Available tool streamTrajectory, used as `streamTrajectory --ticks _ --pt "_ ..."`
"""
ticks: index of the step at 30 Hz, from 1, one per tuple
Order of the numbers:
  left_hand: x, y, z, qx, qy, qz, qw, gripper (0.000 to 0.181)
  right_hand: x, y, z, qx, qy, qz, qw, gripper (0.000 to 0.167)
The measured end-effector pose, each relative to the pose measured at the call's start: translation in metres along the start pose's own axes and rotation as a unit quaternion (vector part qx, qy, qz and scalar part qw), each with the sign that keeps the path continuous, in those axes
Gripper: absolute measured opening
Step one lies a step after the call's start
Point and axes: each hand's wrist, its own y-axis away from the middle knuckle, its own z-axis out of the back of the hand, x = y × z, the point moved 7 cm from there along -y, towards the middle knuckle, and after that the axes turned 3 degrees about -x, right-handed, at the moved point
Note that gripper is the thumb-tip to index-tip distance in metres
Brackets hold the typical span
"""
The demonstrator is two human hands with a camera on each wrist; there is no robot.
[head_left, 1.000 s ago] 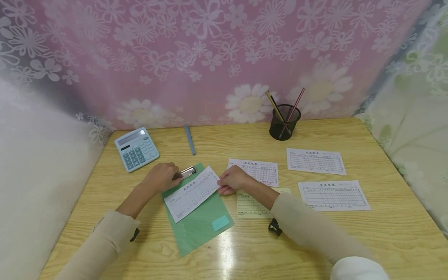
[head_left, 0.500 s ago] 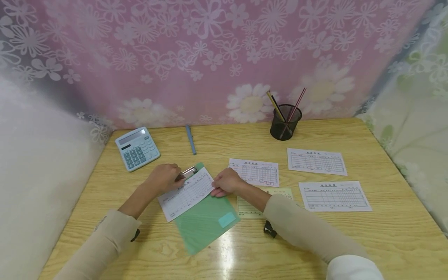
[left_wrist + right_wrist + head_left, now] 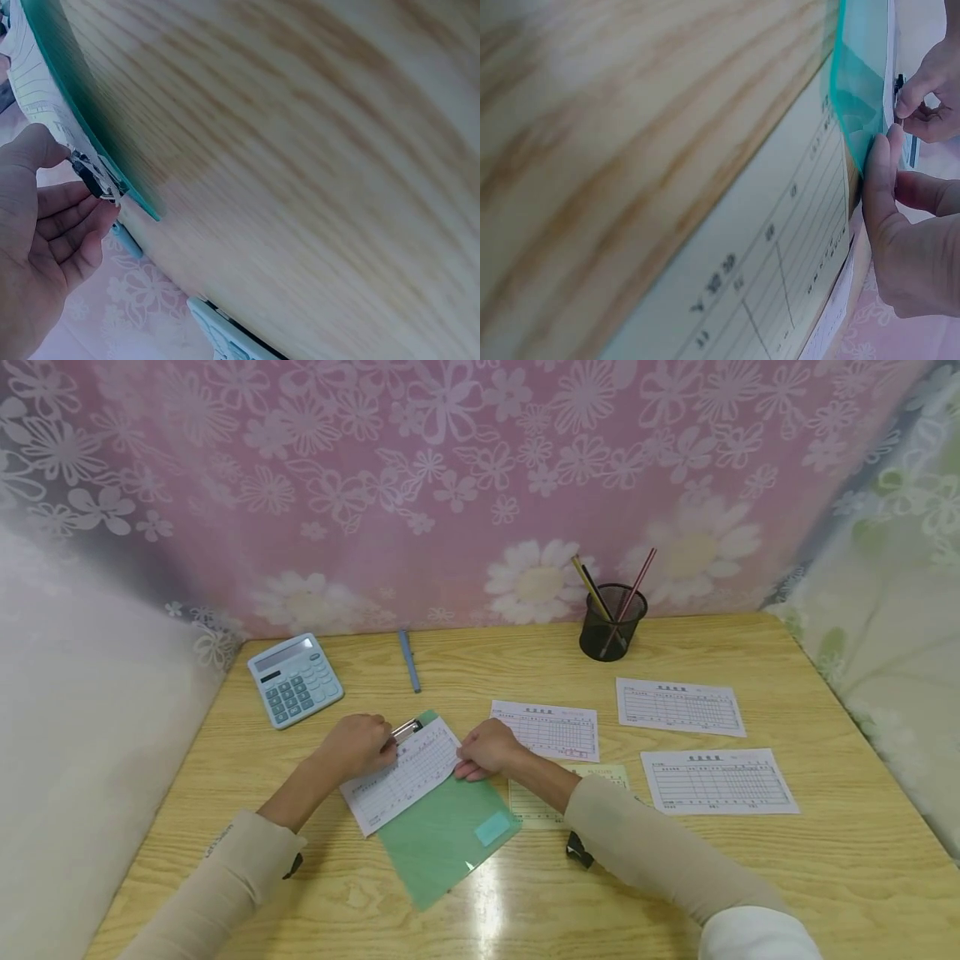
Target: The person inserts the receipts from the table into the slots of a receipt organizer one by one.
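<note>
A green clipboard folder lies tilted on the wooden table, with a white printed form over its upper part. My left hand pinches the metal clip at the top edge; in the left wrist view the thumb and fingers of that hand are round the clip. The right hand pinches the form's right end near the folder's edge. In the right wrist view the fingers of this hand are at the green sheet's edge, with the left hand beyond.
A calculator and a blue pen lie at the back left. A black mesh cup holds pencils. Several white forms are on the right; a yellow form is partly under the right forearm.
The form has shifted left and down, its upper edge now close against the clip. The folder's lower end has swung to the right. The right hand has moved slightly left with the form.
</note>
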Motion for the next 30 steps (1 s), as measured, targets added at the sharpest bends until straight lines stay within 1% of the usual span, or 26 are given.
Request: streamTrajectory --ticks 2,4,13,19,25,30 --pt "-0.0005 0.0002 0.0004 -0.006 0.002 -0.003 1.0000 0.030 0.0004 0.0004 0.0012 -0.007 0.001 0.000 1.0000 0.015" --pt "-0.0003 0.0004 0.0002 -0.005 0.001 -0.001 1.0000 0.031 0.0007 0.0001 0.0019 -0.012 0.004 0.000 0.9999 0.015" --pt "0.0004 0.0011 -0.0025 0.019 0.006 0.013 0.9997 0.024 -0.0016 -0.0031 0.0010 -0.017 0.007 -0.015 0.9997 0.012" --pt "-0.0004 0.0019 -0.0018 0.014 0.006 0.008 0.9999 0.023 0.0006 -0.0052 -0.0005 -0.020 0.005 -0.009 0.9997 0.011" --pt "-0.0004 0.0021 -0.0036 0.014 0.002 0.005 0.9999 0.021 0.0034 -0.0073 -0.0016 -0.021 0.005 -0.007 0.9997 0.012" --pt "-0.0008 0.0019 -0.0021 0.001 -0.002 0.002 1.0000 0.024 0.0071 -0.0088 0.0000 -0.027 0.007 -0.002 0.9996 0.014"
